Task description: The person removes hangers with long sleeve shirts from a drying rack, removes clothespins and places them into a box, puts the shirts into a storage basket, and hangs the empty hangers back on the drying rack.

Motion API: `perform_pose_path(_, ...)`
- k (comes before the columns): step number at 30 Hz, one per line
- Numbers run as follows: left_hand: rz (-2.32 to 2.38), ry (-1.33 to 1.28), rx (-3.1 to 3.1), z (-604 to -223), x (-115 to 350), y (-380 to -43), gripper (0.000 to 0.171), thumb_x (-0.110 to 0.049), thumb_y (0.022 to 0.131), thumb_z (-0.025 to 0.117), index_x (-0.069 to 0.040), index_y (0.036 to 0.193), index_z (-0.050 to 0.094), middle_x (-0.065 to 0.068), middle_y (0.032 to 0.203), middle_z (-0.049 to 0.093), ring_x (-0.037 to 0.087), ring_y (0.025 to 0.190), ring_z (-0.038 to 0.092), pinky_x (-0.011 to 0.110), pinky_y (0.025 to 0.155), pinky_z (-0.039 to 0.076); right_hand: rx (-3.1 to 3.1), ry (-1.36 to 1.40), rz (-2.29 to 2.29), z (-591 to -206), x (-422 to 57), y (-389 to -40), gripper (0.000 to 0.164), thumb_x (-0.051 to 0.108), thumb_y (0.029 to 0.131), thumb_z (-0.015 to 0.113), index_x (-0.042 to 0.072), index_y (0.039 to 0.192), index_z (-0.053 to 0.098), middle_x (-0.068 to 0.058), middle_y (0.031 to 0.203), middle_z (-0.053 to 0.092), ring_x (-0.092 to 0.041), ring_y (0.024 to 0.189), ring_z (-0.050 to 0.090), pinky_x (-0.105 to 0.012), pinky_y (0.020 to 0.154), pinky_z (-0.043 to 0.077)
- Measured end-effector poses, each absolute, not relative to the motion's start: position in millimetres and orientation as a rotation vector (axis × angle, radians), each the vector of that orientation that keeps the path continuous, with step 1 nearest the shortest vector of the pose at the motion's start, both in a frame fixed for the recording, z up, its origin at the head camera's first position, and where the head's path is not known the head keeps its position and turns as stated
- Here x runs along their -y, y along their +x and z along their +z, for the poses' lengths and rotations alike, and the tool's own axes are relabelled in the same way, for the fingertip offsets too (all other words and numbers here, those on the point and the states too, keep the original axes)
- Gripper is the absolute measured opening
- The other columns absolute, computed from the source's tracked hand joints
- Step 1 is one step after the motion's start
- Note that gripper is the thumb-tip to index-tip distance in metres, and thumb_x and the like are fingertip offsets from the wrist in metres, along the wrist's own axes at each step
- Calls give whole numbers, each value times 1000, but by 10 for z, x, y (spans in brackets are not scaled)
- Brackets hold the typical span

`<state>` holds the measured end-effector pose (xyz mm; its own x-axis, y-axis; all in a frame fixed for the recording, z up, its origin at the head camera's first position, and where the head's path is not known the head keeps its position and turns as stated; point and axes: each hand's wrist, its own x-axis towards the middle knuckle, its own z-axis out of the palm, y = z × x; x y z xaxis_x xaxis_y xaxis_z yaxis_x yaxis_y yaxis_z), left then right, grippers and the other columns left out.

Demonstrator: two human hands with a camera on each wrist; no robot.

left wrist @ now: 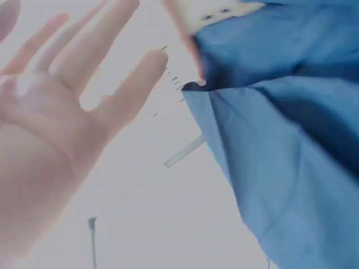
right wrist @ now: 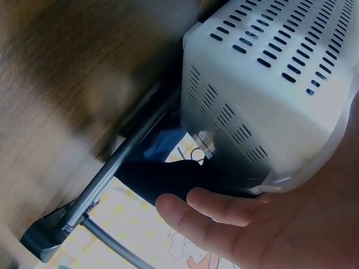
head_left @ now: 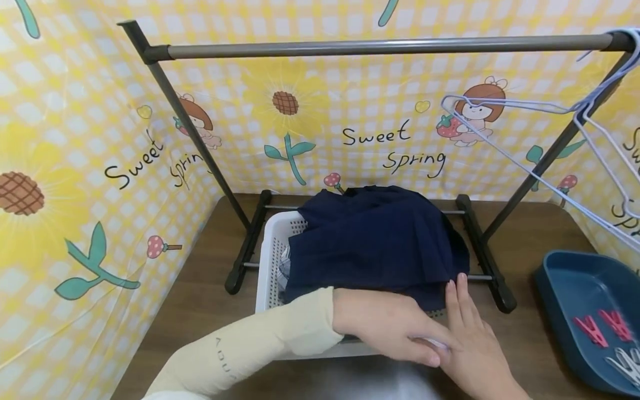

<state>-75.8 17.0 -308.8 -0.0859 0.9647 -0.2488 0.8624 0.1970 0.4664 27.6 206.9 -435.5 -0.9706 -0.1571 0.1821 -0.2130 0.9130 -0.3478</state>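
A white perforated basket (head_left: 270,261) holds a heaped navy garment (head_left: 370,244), which drapes over its far and right sides. My left hand (head_left: 395,322) reaches across the near right part of the basket and overlaps the right hand in the head view; in the left wrist view its fingers are spread straight beside the navy cloth (left wrist: 280,162). At the basket's near right corner is my right hand (head_left: 472,344), fingers straight toward the hanging cloth. In the right wrist view it lies right along the rim of the basket (right wrist: 235,123).
A clothes rack with a metal bar (head_left: 380,46) stands over the basket on a brown table (head_left: 195,311). Light blue wire hangers (head_left: 520,104) hang at its right end. A blue bin (head_left: 565,294) at right holds pink clothespins (head_left: 591,331) and white ones.
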Motion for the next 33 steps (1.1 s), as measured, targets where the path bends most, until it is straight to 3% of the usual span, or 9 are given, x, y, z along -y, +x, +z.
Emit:
perform_pose_path(2, 249, 1735, -2122, -3057, -118, -828, 51, -39, 105, 55, -25, 153, 47, -8, 147, 51, 3, 128, 49, 27, 101, 43, 2931, 263, 555, -4337, -2064, 265, 122, 53, 82, 79, -4, 159, 4, -20, 166, -11, -53, 137, 35, -70, 80, 45)
perform_pose_path(4, 147, 1644, -2372, -3076, -66, -962, 64, -47, 103, 55, -28, 159, 33, 2, 164, 29, 17, 147, 29, 45, 107, 40, 2957, 210, 590, -4314, -2055, 247, 123, 62, 83, 74, -5, 159, 5, -19, 166, -13, -53, 137, 34, -72, 82, 43)
perform_pose_path(6, -3, 1427, -2516, -3166, -10, -1113, 78, -52, 100, 56, -35, 163, 13, 8, 169, 8, 30, 153, 10, 59, 107, 35, 3011, 156, 611, -4290, -2047, 235, 124, 69, 84, 67, -5, 159, 2, -16, 166, -17, -54, 137, 33, -75, 84, 40)
perform_pose_path(11, -251, 1098, -2411, -3599, 67, -1389, 101, -52, 94, 65, -46, 158, -12, -1, 169, -7, 31, 153, 4, 62, 110, 30, 3086, 118, 605, -4269, -2048, 238, 125, 75, 84, 61, -3, 159, 0, -18, 165, -18, -54, 139, 30, -75, 87, 39)
perform_pose_path(18, -392, 1027, -2329, -3800, -59, -1435, 96, -48, 93, 69, -52, 158, -2, 0, 169, -3, 35, 152, 8, 60, 108, 31, 3102, 118, 588, -4277, -2044, 242, 124, 79, 83, 58, 2, 161, -1, -14, 164, -22, -55, 140, 28, -75, 87, 39)
perform_pose_path(22, -223, 994, -2300, -3704, -28, -1461, 95, -46, 92, 72, -49, 160, 5, 0, 169, -5, 33, 153, 3, 64, 112, 22, 3105, 112, 598, -4293, -2030, 238, 124, 79, 83, 57, 4, 161, -1, -13, 164, -23, -55, 140, 27, -76, 87, 38)
perform_pose_path(27, -124, 997, -2314, -3568, 95, -1386, 118, -64, 75, 78, -45, 161, 0, 3, 167, -17, 31, 152, -13, 73, 110, 11, 3104, 121, 612, -4304, -1999, 229, 124, 81, 82, 55, 4, 161, -1, -14, 165, -22, -56, 139, 28, -76, 88, 38)
perform_pose_path(30, -296, 1012, -2354, -3637, 139, -1261, 133, -73, 64, 80, -43, 161, -5, 6, 167, -19, 34, 151, -14, 76, 106, 17, 3095, 122, 609, -4301, -1996, 228, 125, 81, 82, 57, 3, 161, 0, -14, 165, -21, -56, 139, 29, -77, 88, 38)
perform_pose_path(33, -495, 1004, -2385, -3796, 135, -1170, 137, -76, 60, 79, -42, 161, -8, 7, 167, -17, 35, 152, -9, 75, 105, 24, 3096, 115, 606, -4298, -1988, 233, 124, 81, 81, 57, 4, 162, 2, -15, 166, -19, -56, 138, 30, -77, 89, 37)
